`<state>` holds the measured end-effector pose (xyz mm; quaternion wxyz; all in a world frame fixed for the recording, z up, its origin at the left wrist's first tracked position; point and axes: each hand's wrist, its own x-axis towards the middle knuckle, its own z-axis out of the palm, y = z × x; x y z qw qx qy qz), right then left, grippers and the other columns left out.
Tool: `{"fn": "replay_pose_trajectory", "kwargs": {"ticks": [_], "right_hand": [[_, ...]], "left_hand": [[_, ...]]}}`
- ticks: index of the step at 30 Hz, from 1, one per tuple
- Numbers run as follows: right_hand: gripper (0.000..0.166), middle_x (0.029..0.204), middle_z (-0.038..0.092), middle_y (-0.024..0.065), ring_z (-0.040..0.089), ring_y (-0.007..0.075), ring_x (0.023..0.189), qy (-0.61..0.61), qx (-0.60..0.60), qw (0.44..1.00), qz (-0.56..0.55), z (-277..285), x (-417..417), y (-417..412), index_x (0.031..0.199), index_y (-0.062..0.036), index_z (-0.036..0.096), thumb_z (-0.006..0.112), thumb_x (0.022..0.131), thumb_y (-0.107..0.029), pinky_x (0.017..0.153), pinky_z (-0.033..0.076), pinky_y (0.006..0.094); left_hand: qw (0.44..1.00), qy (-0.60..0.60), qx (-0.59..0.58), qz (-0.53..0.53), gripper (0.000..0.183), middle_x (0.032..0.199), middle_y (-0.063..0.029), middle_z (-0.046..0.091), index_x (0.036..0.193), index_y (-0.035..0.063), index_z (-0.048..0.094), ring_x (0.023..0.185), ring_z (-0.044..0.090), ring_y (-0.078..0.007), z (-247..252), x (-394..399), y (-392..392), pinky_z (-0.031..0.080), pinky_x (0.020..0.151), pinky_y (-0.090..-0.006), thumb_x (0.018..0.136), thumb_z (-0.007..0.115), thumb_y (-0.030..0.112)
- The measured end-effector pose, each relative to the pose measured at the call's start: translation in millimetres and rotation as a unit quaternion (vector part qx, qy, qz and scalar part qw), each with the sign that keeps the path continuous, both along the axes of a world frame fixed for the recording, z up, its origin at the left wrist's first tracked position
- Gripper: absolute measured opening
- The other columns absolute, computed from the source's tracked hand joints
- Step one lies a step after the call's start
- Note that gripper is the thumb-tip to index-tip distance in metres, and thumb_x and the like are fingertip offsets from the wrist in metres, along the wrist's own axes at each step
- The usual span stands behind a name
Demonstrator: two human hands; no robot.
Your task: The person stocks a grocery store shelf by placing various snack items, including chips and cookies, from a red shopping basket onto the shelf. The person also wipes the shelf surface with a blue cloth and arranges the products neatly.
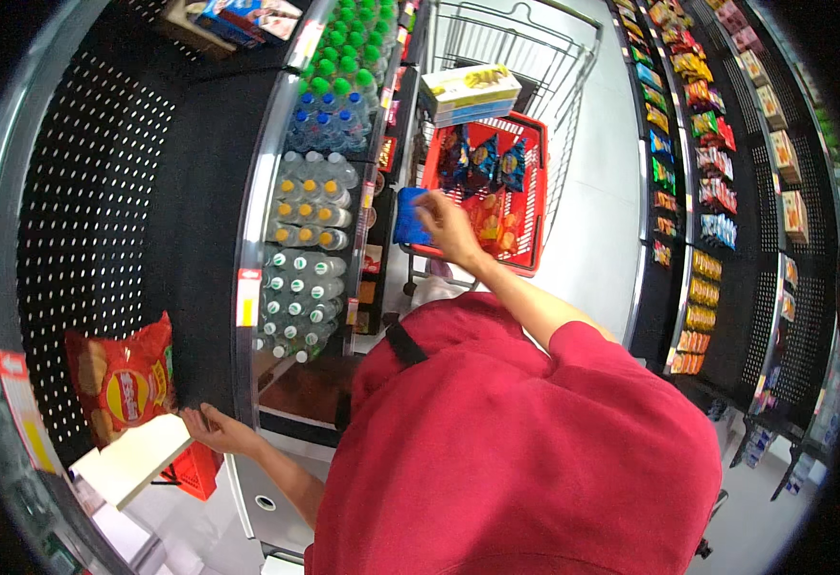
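My left hand (215,429) is at the lower left, fingers apart, beside the lower corner of a red bag of chips (129,381); I cannot tell if they touch. The bag stands on a black shelf near a cream board. My right hand (448,226), fingers curled and slightly blurred, is over the edge of a blue flat item (410,219) at the near side of a shopping cart; whether it grips this is unclear. In the cart, a red plastic basket (539,180) holds dark blue snack bags (483,162) and red-orange snack bags (509,228).
A yellow-and-white carton (471,86) lies on the basket's far end in the wire cart (571,43). Bottles (308,208) fill the shelf between my hands. Snack shelves (707,180) line the right side. A second red basket (200,471) is at the lower left.
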<state>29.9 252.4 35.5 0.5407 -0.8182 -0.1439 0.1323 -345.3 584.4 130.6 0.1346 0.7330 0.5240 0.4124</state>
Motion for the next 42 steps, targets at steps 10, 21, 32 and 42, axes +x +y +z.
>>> {"fn": "replay_pose_trajectory", "kwargs": {"ticks": [10,21,32,42], "right_hand": [[0.062,0.107,0.071,0.0266,0.07,0.0414,0.103,0.181,-0.418,0.877,-0.152,-139.7,19.4,-157.2,0.116,0.0007,0.064,0.066,0.089,-0.056,0.088,0.055,0.0503],[0.038,0.106,0.071,0.0285,0.07,0.044,0.101,0.174,-0.378,0.898,-0.142,-179.1,26.6,-144.2,0.107,-0.0038,0.071,0.053,0.097,-0.036,0.088,0.055,0.0526],[0.016,0.095,0.058,0.0192,0.062,0.0416,0.091,-0.091,-0.26,0.96,0.061,28.4,36.3,-116.6,0.094,-0.002,0.059,0.06,0.094,-0.018,0.078,0.05,0.0525],[0.014,0.099,0.062,0.013,0.064,0.0318,0.095,-0.182,-0.068,0.96,0.202,211.8,32.1,-26.4,0.107,-0.003,0.064,0.062,0.093,-0.003,0.082,0.051,0.037]], "left_hand": [[0.995,0.023,-0.01,-0.093,0.043,0.142,-0.0171,0.058,0.139,-0.0037,0.052,0.123,0.06,-0.0281,29.9,95.9,-38.8,0.052,0.096,-0.0382,0.1,0.062,0.013],[0.988,0.02,-0.044,-0.143,0.04,0.144,-0.016,0.056,0.138,-0.0009,0.053,0.126,0.058,-0.0287,29.8,119.4,-59.4,0.051,0.099,-0.0403,0.101,0.06,0.012],[0.983,-0.021,-0.053,-0.175,0.037,0.14,-0.0174,0.058,0.134,-0.0037,0.056,0.119,0.061,-0.0266,21.3,125.7,-86.8,0.052,0.095,-0.0372,0.099,0.061,0.008],[0.891,-0.029,-0.24,-0.384,0.08,0.146,-0.0155,0.052,0.151,0.006,0.04,0.13,0.054,-0.0272,38.7,152.3,-122.0,0.051,0.096,-0.0412,0.083,0.082,0.013]]}}
